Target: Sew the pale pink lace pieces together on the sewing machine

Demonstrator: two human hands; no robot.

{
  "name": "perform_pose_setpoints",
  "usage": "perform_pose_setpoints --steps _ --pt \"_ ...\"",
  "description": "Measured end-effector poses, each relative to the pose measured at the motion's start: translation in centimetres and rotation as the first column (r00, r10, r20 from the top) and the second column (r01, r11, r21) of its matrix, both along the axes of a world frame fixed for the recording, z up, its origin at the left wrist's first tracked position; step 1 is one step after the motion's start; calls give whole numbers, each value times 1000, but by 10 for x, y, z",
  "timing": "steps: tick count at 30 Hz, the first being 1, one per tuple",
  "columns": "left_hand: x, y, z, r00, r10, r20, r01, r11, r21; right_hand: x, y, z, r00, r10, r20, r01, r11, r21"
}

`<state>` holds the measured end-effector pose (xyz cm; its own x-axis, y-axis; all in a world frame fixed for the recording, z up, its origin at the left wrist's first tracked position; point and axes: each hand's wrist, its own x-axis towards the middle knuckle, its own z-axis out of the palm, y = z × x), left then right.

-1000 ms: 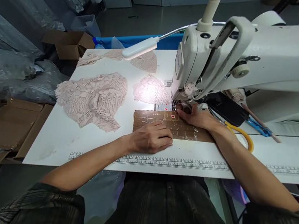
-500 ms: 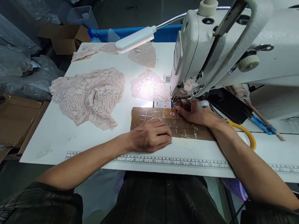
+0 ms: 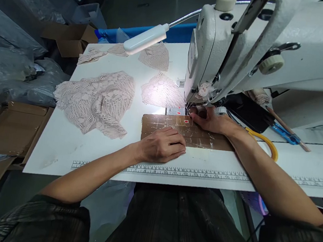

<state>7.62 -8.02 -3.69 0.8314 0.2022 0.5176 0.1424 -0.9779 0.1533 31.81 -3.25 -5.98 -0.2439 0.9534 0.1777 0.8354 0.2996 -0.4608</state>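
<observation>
My left hand (image 3: 164, 145) lies on a brown, tape-patched board (image 3: 200, 139), palm down, fingers loosely bent and holding nothing. At the sewing machine's presser foot (image 3: 188, 108), my right hand (image 3: 208, 120) has its thumb and fingers closed together. Beside those fingertips a brownish curved piece shows, too hidden to name. Just behind the board, a beige lace piece (image 3: 162, 91) lies flat under the lamp's light, its right edge close to the foot. The sewing machine (image 3: 207, 52) stands over my right hand.
More lace lies crumpled (image 3: 101, 102) on the left of the white table (image 3: 59, 140), with another lace piece (image 3: 156, 55) behind. A lamp (image 3: 146, 38) overhangs. Right of my hand are yellow-handled scissors (image 3: 267, 144), a black phone (image 3: 248, 110) and blue snips (image 3: 286, 134). A printed ruler (image 3: 190, 174) runs along the front.
The view has shifted very slightly. Both hands and the lace stay in the same places.
</observation>
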Motion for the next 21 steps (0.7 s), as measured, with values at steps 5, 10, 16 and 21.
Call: perform_pose_setpoints --steps 5,10,16,21 --pt "0 0 -1 1000 4 0 -4 1000 9 -1 -2 3 999 -24 39 26 998 -58" --pt "0 1 -1 1000 -1 9 1 1000 17 -3 -3 8 996 -45 71 51 996 -79" --pt "0 0 -1 1000 -1 9 1 1000 21 -3 -3 9 997 -20 71 26 996 -85" --pt "0 0 -2 1000 4 -9 -4 1000 17 -4 -5 11 999 -27 43 31 996 -87"
